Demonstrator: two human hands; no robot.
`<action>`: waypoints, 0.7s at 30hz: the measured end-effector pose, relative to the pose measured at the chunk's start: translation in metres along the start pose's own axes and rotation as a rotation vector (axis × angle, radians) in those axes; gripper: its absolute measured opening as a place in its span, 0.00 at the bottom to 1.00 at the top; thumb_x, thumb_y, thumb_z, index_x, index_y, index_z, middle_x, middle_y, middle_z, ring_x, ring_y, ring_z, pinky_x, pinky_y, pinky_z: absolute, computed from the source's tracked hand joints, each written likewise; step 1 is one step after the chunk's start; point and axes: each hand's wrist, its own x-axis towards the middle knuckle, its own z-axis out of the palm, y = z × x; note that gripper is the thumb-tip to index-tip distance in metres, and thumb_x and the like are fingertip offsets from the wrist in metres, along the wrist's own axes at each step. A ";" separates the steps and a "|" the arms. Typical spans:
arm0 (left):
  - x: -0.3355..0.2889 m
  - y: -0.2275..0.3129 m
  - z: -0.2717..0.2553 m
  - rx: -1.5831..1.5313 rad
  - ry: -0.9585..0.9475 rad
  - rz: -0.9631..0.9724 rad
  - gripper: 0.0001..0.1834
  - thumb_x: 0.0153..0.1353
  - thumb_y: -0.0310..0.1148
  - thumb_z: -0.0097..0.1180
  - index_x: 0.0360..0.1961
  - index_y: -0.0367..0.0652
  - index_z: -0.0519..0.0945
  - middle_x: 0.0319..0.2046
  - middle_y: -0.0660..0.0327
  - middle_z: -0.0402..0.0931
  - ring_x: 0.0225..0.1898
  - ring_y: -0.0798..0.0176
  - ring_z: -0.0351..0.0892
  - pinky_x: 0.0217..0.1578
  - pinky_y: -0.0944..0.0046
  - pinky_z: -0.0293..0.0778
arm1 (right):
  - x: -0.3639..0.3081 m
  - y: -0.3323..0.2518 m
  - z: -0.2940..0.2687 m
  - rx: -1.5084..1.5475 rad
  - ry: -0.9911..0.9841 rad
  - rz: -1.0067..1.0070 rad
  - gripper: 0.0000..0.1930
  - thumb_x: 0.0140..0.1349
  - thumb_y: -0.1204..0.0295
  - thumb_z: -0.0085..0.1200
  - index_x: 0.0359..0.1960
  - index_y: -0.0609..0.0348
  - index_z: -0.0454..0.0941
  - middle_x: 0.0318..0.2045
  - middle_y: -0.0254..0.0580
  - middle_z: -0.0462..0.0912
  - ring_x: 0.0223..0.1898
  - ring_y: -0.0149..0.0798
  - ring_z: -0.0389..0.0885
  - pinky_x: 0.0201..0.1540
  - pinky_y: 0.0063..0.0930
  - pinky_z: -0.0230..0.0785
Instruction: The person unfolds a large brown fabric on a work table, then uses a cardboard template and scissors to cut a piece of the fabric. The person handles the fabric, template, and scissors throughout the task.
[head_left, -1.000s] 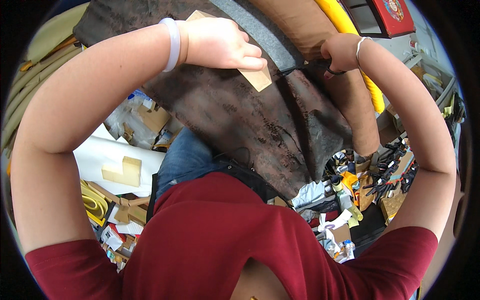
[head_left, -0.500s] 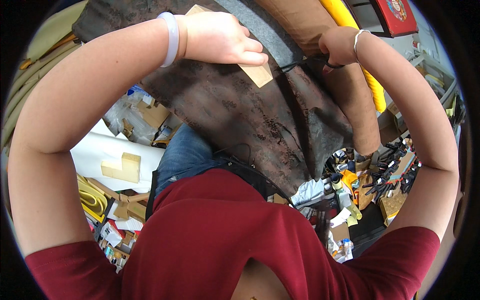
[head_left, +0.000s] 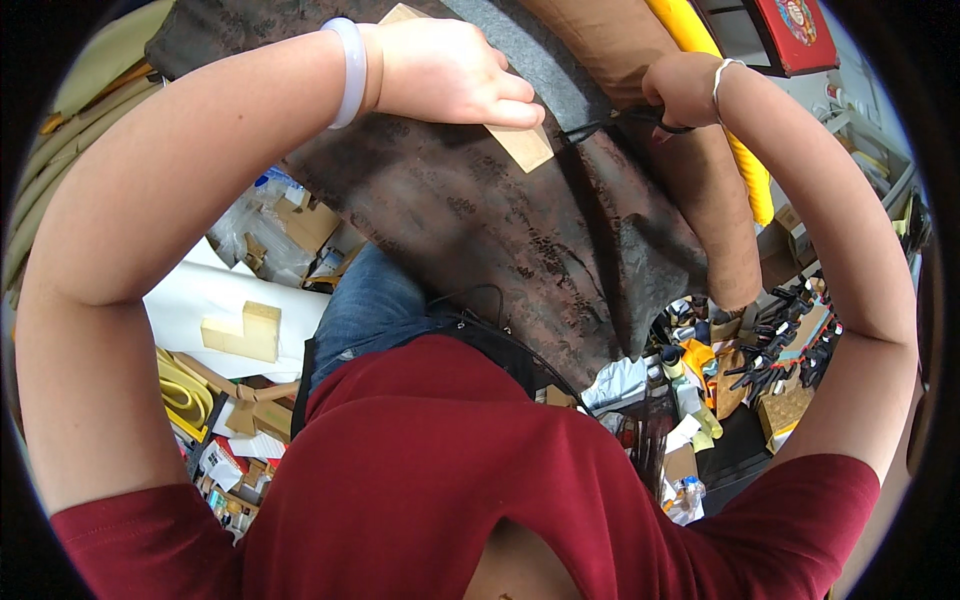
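My left hand (head_left: pixel 448 72) grips a pale wooden block (head_left: pixel 526 152), whose ends stick out past my fingers. The block presses down on a dark brown, black-patterned sheet of fabric (head_left: pixel 440 205). To its right, my right hand (head_left: pixel 685 88) is closed round the black handles of a pair of scissors (head_left: pixel 592 129). The scissors' blades point left toward the block, by the border between the patterned face and a grey strip (head_left: pixel 520 45). How far apart the blades stand is hard to make out.
A brown roll (head_left: pixel 725 220) and a yellow roll (head_left: pixel 755 180) lie beyond the fabric on the right. An L-shaped pale block (head_left: pixel 243 333) rests on white sheeting at left. Black clips (head_left: pixel 790 330) and clutter lie at lower right; a red box (head_left: pixel 800 35) is far right.
My left hand and the wooden block have shifted slightly to the right. My right hand has moved a little to the right with the scissors.
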 end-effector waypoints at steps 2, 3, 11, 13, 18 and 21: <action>-0.001 0.001 0.000 0.002 -0.006 -0.003 0.18 0.63 0.31 0.54 0.55 0.48 0.72 0.42 0.61 0.77 0.42 0.58 0.85 0.38 0.60 0.82 | -0.001 0.001 0.001 0.025 -0.006 0.001 0.24 0.49 0.51 0.77 0.37 0.58 0.86 0.33 0.50 0.87 0.39 0.54 0.86 0.43 0.43 0.77; -0.001 0.002 -0.001 -0.001 -0.016 -0.008 0.18 0.63 0.32 0.54 0.55 0.48 0.72 0.43 0.61 0.77 0.43 0.58 0.85 0.38 0.60 0.82 | -0.002 0.002 0.001 0.045 -0.006 0.006 0.24 0.49 0.51 0.77 0.37 0.58 0.86 0.33 0.49 0.87 0.39 0.54 0.86 0.43 0.43 0.77; -0.001 0.003 0.000 -0.035 -0.055 -0.021 0.18 0.64 0.33 0.52 0.55 0.49 0.72 0.44 0.62 0.77 0.44 0.57 0.84 0.42 0.57 0.82 | -0.008 -0.003 -0.003 -0.003 -0.079 0.002 0.30 0.52 0.45 0.73 0.43 0.59 0.87 0.37 0.49 0.88 0.44 0.53 0.86 0.49 0.42 0.77; -0.001 0.002 0.000 -0.019 -0.047 -0.016 0.18 0.64 0.33 0.52 0.55 0.48 0.72 0.44 0.61 0.77 0.44 0.57 0.84 0.42 0.57 0.82 | -0.010 -0.006 -0.004 -0.012 -0.102 0.020 0.32 0.54 0.42 0.71 0.45 0.59 0.87 0.40 0.49 0.88 0.45 0.52 0.86 0.52 0.42 0.76; 0.000 0.000 0.002 -0.040 0.034 0.003 0.16 0.65 0.31 0.51 0.53 0.50 0.71 0.40 0.60 0.78 0.42 0.53 0.86 0.37 0.56 0.85 | -0.013 -0.009 -0.004 0.013 -0.095 0.038 0.33 0.53 0.40 0.71 0.45 0.60 0.87 0.40 0.50 0.88 0.46 0.53 0.85 0.53 0.42 0.75; -0.001 0.000 0.003 -0.046 0.041 0.005 0.16 0.65 0.31 0.51 0.54 0.50 0.71 0.41 0.60 0.78 0.42 0.52 0.86 0.38 0.56 0.85 | -0.012 -0.009 -0.003 0.019 -0.069 0.026 0.33 0.53 0.41 0.71 0.45 0.60 0.87 0.39 0.50 0.88 0.45 0.53 0.85 0.52 0.42 0.76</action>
